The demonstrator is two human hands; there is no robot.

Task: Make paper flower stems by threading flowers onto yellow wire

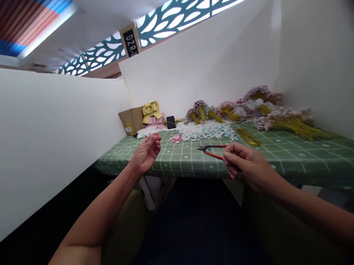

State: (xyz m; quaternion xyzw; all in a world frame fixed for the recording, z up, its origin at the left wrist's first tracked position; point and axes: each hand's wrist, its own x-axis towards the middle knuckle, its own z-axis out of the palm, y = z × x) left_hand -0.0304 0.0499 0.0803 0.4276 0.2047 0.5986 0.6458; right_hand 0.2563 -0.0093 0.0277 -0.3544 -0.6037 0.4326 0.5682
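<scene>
My left hand (146, 152) is raised over the table's front edge at left of centre. Its thumb and forefinger pinch a small pink petal-like piece (156, 136). My right hand (244, 162) is over the front edge on the right, its thumb and fingers pressed together. Whatever those fingers hold is too small or hidden to name. Red-handled pliers (214, 155) with dark jaws lie spread just left of it, their handle ends passing behind my fingers. Beyond my hands are loose pink pieces (175, 138) and a wide scatter of white and pale blue pieces (205, 131).
A green checked cloth (179, 162) covers the table. Bunches of small flowers on yellow stems (298, 126) lie at the right and back. A coil of yellow wire (248, 136), a cardboard box (132, 121), yellow bows (151, 112) and a black object (170, 122) are there too.
</scene>
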